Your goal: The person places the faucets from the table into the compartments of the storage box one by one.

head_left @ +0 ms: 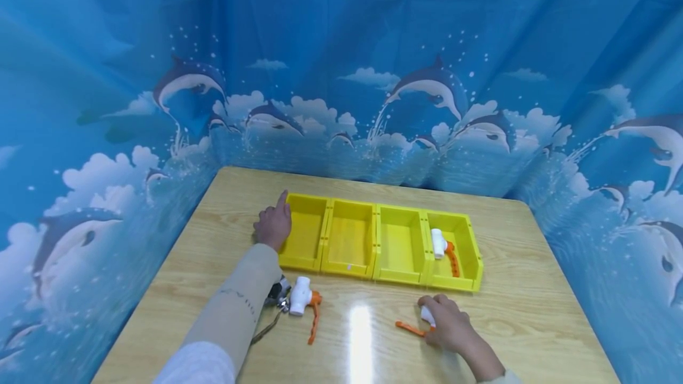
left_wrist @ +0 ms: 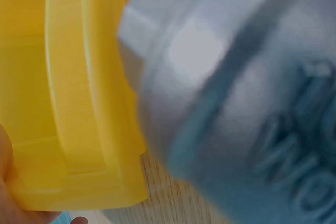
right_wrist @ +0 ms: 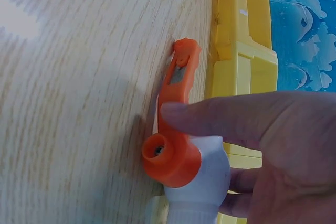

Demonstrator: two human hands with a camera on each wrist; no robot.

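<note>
My right hand (head_left: 449,323) holds a white plastic ball valve (right_wrist: 205,174) with an orange lever handle (right_wrist: 176,93), low over the table; the thumb lies on the handle. At the left end of a row of yellow bins (head_left: 349,275), my left hand (head_left: 273,225) grips the outermost bin's side wall, its index finger stretched along the edge. Near the left forearm lies a second white valve (head_left: 300,296) with an orange handle. Beside it, a grey metal valve (left_wrist: 210,72) with raised lettering is partly hidden by the forearm in the head view.
The rightmost bin contains another white valve (head_left: 439,244) with an orange handle. The bins stand joined side by side on a wood-grain table (head_left: 213,218). A blue dolphin-print curtain (head_left: 331,76) surrounds the table at the back and sides.
</note>
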